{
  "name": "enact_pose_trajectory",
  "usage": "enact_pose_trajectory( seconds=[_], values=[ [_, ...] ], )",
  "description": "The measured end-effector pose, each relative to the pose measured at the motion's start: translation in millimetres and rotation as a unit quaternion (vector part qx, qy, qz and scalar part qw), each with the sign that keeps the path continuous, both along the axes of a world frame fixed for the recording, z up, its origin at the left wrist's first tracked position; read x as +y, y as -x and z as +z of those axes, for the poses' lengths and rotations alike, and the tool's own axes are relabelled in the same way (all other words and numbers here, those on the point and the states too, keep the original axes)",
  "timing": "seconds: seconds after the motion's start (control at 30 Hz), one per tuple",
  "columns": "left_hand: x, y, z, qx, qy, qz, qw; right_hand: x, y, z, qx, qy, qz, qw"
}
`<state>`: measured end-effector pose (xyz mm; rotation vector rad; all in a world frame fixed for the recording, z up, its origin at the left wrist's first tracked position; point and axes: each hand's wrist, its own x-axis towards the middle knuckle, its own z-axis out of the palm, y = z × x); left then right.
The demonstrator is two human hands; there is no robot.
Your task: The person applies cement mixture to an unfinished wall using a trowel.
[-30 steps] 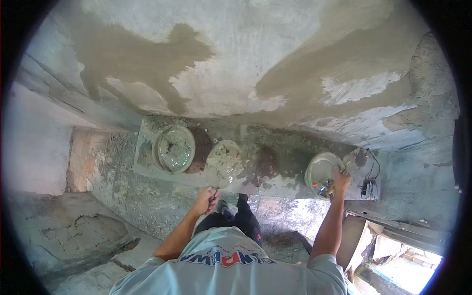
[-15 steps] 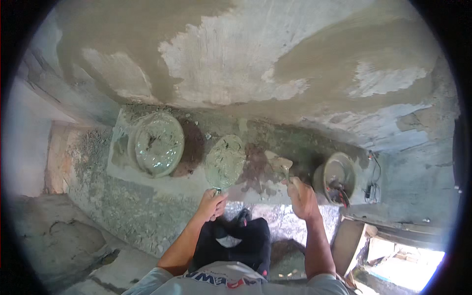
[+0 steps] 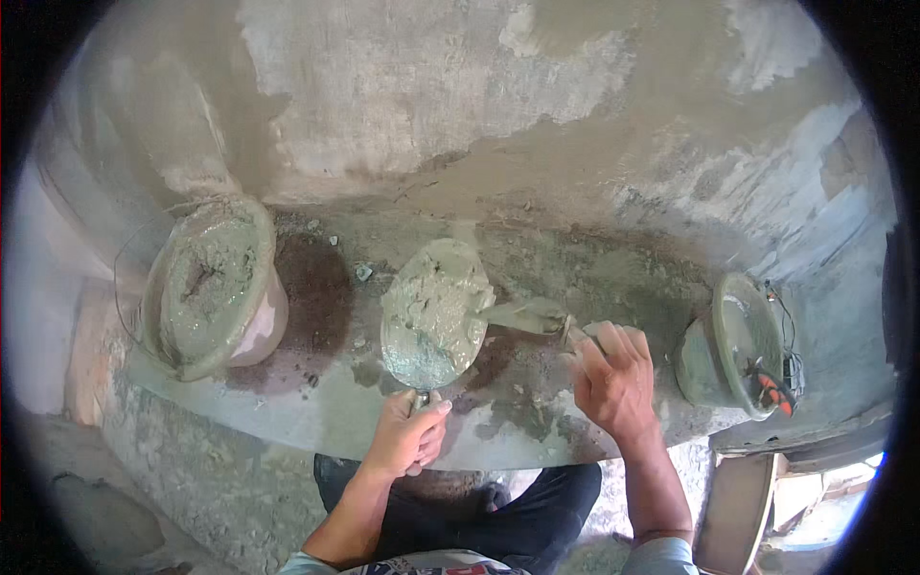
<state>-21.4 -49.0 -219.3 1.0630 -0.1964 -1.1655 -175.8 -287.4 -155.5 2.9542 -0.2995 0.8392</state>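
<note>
Left hand (image 3: 407, 436) clenched on handle of mortar-laden hawk (image 3: 433, 311), level over ledge (image 3: 316, 402); right hand (image 3: 613, 379) apparently gripping trowel (image 3: 522, 314) at its edge; tilt risks mortar sliding off.

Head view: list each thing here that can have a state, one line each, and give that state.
Left hand: closed on the hawk's handle.
Hawk: held roughly level, loaded with wet mortar.
Right hand: gripping the trowel.
Trowel: blade touching the mortar on the hawk.
Large bucket: nearly full of mortar.
Small bucket: holds grey liquid.
Wall: partly plastered, with damp patches.
</note>
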Motion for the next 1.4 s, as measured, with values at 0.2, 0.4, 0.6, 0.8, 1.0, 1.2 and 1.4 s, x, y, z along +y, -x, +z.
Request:
enact_pose_trajectory(
  seconds=[0.2, 0.4, 0.6, 0.8, 1.0, 1.2, 1.4],
  values=[
    [7.1, 3.0, -15.9, -0.056, 0.055, 0.007, 0.997, 10.5, -7.7, -11.6, -0.103, 0.041, -0.049, 0.993],
    [13.3, 8.0, -7.5, -0.090, 0.043, 0.033, 0.994, 12.4, -13.5, 3.2, -0.103, 0.051, -0.044, 0.992],
    [12.9, 5.1, -11.9, -0.079, 0.090, 0.011, 0.993, 16.0, -18.4, 2.8, -0.206, 0.078, -0.057, 0.974],
    [12.7, 1.7, -15.2, -0.074, 0.087, 0.004, 0.993, 10.3, -25.2, 11.6, -0.196, 0.048, -0.051, 0.978],
    [13.0, 2.8, -16.6, -0.044, 0.098, 0.031, 0.994, -50.4, -51.5, 8.1, -0.156, -0.039, -0.101, 0.982],
    [15.8, 5.1, -18.8, -0.051, 0.102, 0.053, 0.992, -85.2, -92.6, 8.9, 0.006, -0.091, -0.195, 0.976],
    [18.0, 9.3, -14.6, -0.066, 0.099, 0.051, 0.992, -136.0, -101.2, 19.6, 0.054, -0.099, -0.221, 0.969]
  ],
)
